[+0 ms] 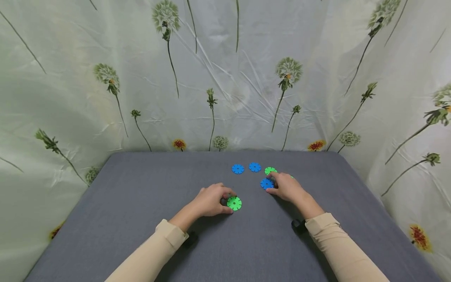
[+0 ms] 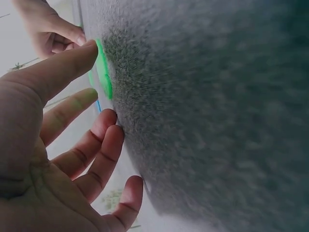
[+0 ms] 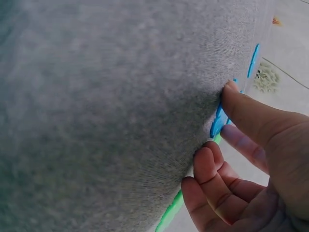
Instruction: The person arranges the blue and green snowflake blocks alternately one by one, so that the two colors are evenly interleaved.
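Observation:
Several flat, notched plastic discs lie on the grey table. My left hand (image 1: pixel 212 200) holds a green disc (image 1: pixel 234 203) by its edges, thumb on the near side and index finger on the far side. Its other fingers are bent beside the disc in the left wrist view. My right hand (image 1: pixel 287 186) grips a blue disc (image 1: pixel 266 184) between thumb and index finger, with the remaining fingers curled in the right wrist view. Just beyond that index finger is another green disc (image 1: pixel 270 170), and a further green edge (image 3: pixel 170 211) shows past the right hand, mostly hidden by it.
Two more blue discs, one at the left (image 1: pixel 237 169) and one at the right (image 1: pixel 255 167), lie toward the table's back edge. The grey cloth-covered table (image 1: pixel 141 188) ends at a pale curtain (image 1: pixel 239 98) printed with dandelions, which also hangs along both sides.

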### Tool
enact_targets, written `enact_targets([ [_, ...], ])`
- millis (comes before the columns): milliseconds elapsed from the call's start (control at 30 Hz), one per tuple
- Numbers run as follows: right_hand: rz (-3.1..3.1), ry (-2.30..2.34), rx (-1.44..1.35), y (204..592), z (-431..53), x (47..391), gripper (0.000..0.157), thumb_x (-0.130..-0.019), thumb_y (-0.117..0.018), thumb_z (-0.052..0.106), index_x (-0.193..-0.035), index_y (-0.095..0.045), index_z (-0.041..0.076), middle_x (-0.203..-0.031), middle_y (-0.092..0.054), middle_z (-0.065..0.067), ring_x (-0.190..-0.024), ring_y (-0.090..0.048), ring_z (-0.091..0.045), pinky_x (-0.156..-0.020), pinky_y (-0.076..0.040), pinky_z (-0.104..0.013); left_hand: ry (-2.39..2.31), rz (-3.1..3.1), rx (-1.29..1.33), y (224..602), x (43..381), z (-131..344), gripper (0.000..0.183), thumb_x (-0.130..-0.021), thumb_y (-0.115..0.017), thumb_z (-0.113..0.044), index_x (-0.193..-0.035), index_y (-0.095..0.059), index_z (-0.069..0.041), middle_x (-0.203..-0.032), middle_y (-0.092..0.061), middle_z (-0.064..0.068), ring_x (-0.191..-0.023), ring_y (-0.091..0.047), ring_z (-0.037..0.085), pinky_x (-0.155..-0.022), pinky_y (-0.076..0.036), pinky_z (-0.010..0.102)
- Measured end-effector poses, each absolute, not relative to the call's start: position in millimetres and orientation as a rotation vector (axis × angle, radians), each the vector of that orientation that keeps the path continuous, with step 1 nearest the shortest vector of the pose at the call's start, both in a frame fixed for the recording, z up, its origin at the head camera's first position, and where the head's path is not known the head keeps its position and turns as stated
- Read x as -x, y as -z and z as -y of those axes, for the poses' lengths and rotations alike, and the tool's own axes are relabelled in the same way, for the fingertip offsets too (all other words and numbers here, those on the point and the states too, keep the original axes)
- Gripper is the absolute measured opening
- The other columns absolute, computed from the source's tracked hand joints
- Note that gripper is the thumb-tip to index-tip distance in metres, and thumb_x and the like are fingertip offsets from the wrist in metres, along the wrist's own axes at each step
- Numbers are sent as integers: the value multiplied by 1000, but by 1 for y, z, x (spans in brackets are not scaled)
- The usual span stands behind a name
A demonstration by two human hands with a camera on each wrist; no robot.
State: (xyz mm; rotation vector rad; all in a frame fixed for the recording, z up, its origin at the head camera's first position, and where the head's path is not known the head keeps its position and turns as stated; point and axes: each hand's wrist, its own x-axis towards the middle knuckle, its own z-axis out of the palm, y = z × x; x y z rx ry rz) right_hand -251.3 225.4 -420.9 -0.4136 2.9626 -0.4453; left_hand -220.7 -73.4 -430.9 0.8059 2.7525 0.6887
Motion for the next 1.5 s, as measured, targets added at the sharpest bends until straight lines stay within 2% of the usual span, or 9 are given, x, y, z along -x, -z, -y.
enact_targets([
  [233, -2935, 462, 355, 417, -225, 253, 51, -99, -81, 25, -141, -67, 0, -99, -75, -14, -92, -71, -27, -83, -60, -47, -694, -2728, -734, 429, 226, 68, 48, -84, -95, -31, -130, -80, -29, -106, -64, -2, -101, -61, 17, -81, -35, 42],
  [433, -2916, 473, 332, 412, -223, 252, 49, -98, -81, 25, -138, -67, 1, -100, -74, -15, -92, -70, -27, -82, -59, -47, -695, -2748, -707, 428, 227, 66, 49, -83, -96, -32, -129, -80, -27, -105, -65, -1, -100, -61, 17, -83, -37, 44],
  [700, -2926, 507, 333, 411, -224, 252, 47, -97, -82, 25, -133, -63, 2, -96, -71, -13, -87, -67, -25, -79, -57, -45, -717, -2759, -699, 425, 226, 64, 39, -83, -96, -30, -120, -82, -27, -103, -63, -1, -95, -59, 16, -82, -37, 43],
  [1033, -2954, 537, 377, 414, -226, 250, 46, -97, -82, 22, -131, -58, 1, -93, -68, -12, -83, -64, -23, -75, -55, -43, -779, -2734, -716, 428, 228, 62, 38, -82, -96, -24, -115, -77, -24, -108, -64, 2, -102, -63, 21, -91, -47, 55],
  [1200, -2962, 568, 374, 415, -225, 249, 45, -97, -82, 20, -129, -58, 1, -92, -67, -12, -82, -62, -23, -74, -53, -41, -847, -2699, -768, 430, 227, 61, 39, -83, -95, -17, -114, -72, -22, -105, -66, 3, -94, -61, 19, -85, -54, 46],
  [1333, -2953, 611, 372, 418, -225, 249, 43, -98, -82, 19, -128, -57, 0, -93, -67, -13, -82, -62, -23, -73, -53, -41, -875, -2678, -801, 431, 226, 62, 39, -84, -94, -13, -114, -70, -21, -96, -65, 1, -85, -58, 17, -78, -51, 39],
  [1500, -2951, 655, 385, 421, -228, 249, 44, -97, -83, 20, -126, -57, 2, -95, -68, -12, -82, -63, -22, -73, -53, -42, -889, -2655, -825, 433, 226, 62, 40, -86, -92, -12, -119, -71, -21, -94, -64, 0, -82, -56, 16, -76, -50, 35],
])
